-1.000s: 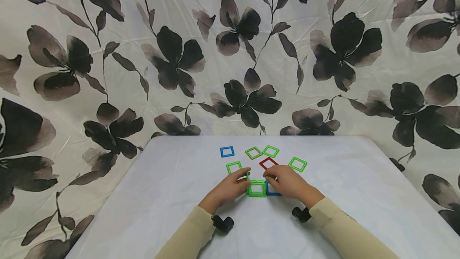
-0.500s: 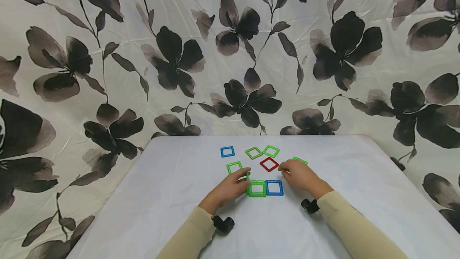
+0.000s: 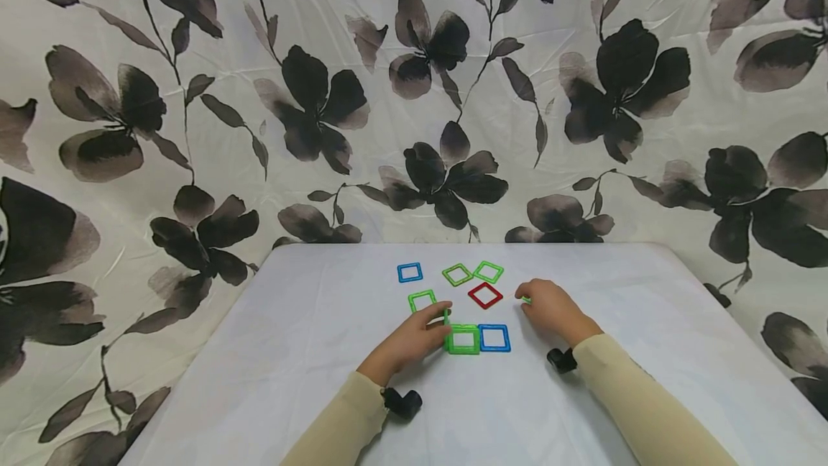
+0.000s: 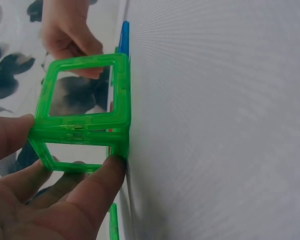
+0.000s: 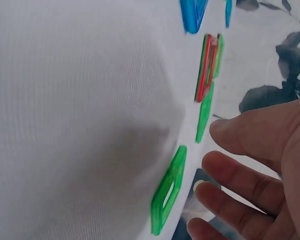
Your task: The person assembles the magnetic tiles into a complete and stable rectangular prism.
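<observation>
Flowery cloth (image 3: 446,113) hung behind the white desk (image 3: 259,380), with big black and gray blooms on it. On the near side, the left hand (image 3: 414,340) held a green box (image 4: 80,121) made of squares, its thumb on one side and its other fingers on the far side. One blue square (image 3: 496,349) lay flat just right of the box. Over on the right, the right hand (image 3: 553,308) had its fingers a bit apart, with a gap by the thumb. They were close to the right green square (image 5: 169,176), but I could not tell if they touched it.

Half a second before, the right hand was nearer the red square (image 3: 494,290); now it had slid right and hid most of that green one. The left hand had stayed put.

Two far green squares (image 3: 484,280) lay past the red one, and a far blue square (image 3: 410,280) sat to their left. Behind them ran the desk's far edge. White desk stretched wide to the left and the right.
</observation>
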Action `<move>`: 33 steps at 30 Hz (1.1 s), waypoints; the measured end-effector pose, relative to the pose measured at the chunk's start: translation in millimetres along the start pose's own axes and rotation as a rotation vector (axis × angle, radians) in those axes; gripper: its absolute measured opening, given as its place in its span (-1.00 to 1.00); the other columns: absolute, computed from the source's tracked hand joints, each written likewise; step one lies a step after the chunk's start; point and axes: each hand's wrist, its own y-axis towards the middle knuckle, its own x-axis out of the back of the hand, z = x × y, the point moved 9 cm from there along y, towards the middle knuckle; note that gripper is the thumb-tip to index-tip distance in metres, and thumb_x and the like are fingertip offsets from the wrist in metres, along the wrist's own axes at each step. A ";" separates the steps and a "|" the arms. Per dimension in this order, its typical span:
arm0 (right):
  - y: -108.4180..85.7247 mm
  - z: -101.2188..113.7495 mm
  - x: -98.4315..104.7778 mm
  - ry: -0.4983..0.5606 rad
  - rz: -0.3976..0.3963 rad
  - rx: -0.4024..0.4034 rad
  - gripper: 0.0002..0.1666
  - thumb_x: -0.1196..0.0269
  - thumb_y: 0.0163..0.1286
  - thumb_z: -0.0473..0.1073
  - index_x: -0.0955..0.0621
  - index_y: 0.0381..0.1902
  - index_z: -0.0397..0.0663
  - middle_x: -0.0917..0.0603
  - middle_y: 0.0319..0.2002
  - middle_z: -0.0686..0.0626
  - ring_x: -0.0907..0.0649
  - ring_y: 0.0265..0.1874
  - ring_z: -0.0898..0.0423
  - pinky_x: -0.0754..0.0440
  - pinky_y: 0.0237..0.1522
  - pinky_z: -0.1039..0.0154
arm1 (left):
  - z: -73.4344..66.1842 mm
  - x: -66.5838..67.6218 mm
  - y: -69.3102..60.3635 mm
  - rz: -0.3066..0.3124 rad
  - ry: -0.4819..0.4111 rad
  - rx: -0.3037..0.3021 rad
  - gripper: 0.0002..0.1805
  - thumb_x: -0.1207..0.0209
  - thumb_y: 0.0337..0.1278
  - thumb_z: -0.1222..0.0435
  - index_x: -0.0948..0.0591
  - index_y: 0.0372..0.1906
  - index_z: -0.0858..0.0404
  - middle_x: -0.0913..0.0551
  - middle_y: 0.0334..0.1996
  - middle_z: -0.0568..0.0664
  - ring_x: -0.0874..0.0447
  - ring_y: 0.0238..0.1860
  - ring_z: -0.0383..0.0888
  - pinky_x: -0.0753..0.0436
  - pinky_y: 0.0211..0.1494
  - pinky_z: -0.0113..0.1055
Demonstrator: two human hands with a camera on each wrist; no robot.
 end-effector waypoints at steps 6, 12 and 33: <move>5.1 -9.0 -1.3 -0.005 0.010 -0.040 -0.72 -0.21 0.36 -0.25 -0.65 0.01 -0.15 -0.65 0.03 -0.19 -0.56 0.15 -0.19 -0.48 0.22 -0.16 | 0.6 0.5 -0.5 0.002 0.003 -0.002 -0.40 -0.11 0.35 0.15 -0.29 0.45 0.04 -0.27 0.45 0.00 -0.26 0.45 0.08 -0.40 0.39 -0.01; 7.9 -14.0 0.0 -0.038 -0.005 -0.032 -0.74 -0.21 0.34 -0.29 -0.65 -0.02 -0.12 -0.69 0.00 -0.17 -0.61 0.08 -0.14 -0.51 0.18 -0.14 | 0.1 0.4 -1.7 -0.004 0.022 0.016 -0.40 -0.11 0.34 0.15 -0.30 0.44 0.03 -0.27 0.45 -0.01 -0.27 0.45 0.07 -0.39 0.40 0.00; 14.2 -25.0 -4.4 -0.021 0.045 -0.094 -0.69 -0.10 0.34 -0.37 -0.65 -0.02 -0.13 -0.68 -0.17 -0.12 -0.62 -0.16 -0.05 -0.57 0.06 -0.12 | 3.6 0.3 1.5 -0.005 0.042 0.028 -0.41 -0.10 0.36 0.12 -0.29 0.45 -0.02 -0.26 0.46 -0.04 -0.25 0.46 0.07 -0.40 0.39 -0.01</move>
